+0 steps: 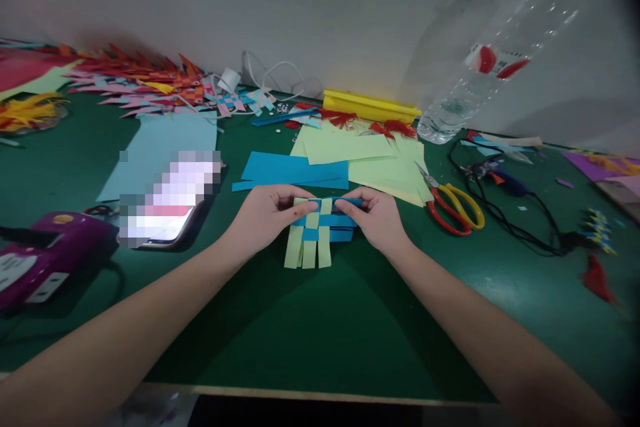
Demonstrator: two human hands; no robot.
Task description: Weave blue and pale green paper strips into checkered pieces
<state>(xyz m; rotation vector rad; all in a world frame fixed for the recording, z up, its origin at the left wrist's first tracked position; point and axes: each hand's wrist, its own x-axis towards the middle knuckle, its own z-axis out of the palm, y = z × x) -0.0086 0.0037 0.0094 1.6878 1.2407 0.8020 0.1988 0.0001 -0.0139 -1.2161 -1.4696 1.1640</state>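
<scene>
Measured from the woven paper piece on the green desk, a yellow-orange bundle lies at the far left and farther back. Nearer the desk's front, also well to the left of the piece, is a purple device with a black cable. A pile of folded paper pieces, mostly red, pink and orange, sits behind and left of the piece, with a light blue sheet in front of that pile. The phone, its screen pixelated, lies left of the piece.

The left hand is at the piece's upper left; its grip is closed in a pinch there, thumb on top. The piece itself has pale green strips hanging toward the front edge and blue strips crossing them, their ends jutting right. Just behind it lie blue sheets, then pale green sheets behind and to the right. The right hand has its grip closed on the piece's upper right, thumb over the blue strips. Right of the piece are 1 pair of red-and-yellow scissors, partly open, and, farther back, 1 clear bottle.
</scene>
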